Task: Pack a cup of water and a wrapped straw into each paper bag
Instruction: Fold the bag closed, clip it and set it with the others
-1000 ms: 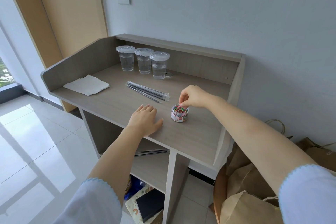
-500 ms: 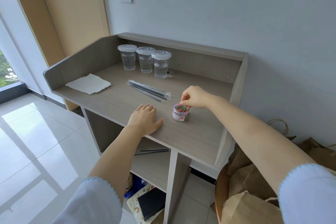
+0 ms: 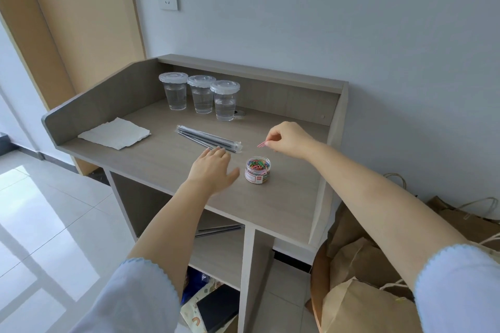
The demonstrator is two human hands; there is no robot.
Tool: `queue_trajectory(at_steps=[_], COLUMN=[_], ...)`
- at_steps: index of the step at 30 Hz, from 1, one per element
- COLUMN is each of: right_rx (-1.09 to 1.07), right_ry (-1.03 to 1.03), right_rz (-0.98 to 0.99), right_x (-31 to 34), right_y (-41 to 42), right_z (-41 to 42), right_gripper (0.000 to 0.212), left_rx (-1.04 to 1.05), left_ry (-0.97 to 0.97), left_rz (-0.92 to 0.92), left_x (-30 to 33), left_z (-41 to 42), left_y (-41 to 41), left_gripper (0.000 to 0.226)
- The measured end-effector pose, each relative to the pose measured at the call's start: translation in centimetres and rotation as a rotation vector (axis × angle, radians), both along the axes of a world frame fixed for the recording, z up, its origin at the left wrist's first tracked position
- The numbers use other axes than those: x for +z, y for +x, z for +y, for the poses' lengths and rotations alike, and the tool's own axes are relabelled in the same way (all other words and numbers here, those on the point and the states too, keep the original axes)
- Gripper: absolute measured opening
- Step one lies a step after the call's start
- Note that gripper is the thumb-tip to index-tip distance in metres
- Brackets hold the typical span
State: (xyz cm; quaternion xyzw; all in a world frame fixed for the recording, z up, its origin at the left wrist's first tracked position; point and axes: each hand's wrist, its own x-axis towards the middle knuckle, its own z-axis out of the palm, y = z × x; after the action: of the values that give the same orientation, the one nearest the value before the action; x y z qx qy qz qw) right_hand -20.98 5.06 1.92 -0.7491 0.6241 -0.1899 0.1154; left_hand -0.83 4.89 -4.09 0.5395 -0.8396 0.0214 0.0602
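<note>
Left hand (image 3: 212, 169) lies flat and loose on the desk (image 3: 284, 197), holding nothing, and its fingertips (image 3: 217, 149) reach the near end of the wrapped straws (image 3: 208, 139). Far to the left of the little jar (image 3: 257, 170) sits a white napkin (image 3: 115, 133). Behind and left of the jar, three cups of water (image 3: 201, 94) with lids stand in a row by the back wall of the desk. The straws lie between the cups and the jar. The jar is open and full of colourful paper clips. Just behind and right of the jar, the right hand (image 3: 288, 139) hangs in the air and pinches one pink paper clip (image 3: 262, 144). Right of the jar, down on the floor beside the desk, brown paper bags (image 3: 359, 303) lie in a pile.
</note>
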Motion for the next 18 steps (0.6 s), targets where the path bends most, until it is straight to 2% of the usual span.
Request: queue_trajectory(at_steps=[10,13,18], right_rx=[-0.41,-0.569,-0.806], right_ry=[-0.245,-0.301,-0.268], right_rz=[-0.156,-0.164,-0.136], right_x=[2.3,2.5,0.5], right_y=[-4.6,-6.5,-9.0], right_z=[8.5,13.2,23.2], right_gripper=[0.011,0.011,0.012], left_rx=[-0.305,-0.45,-0.695], left_ry=[-0.067,-0.082,-0.044], left_rz=[0.166,0.168,0.151], left_x=[4.9,6.4,6.1], left_z=[1.4,3.7,10.6], left_y=[-7.4,-10.4,-16.0], left_gripper=[0.053,0.057,0.056])
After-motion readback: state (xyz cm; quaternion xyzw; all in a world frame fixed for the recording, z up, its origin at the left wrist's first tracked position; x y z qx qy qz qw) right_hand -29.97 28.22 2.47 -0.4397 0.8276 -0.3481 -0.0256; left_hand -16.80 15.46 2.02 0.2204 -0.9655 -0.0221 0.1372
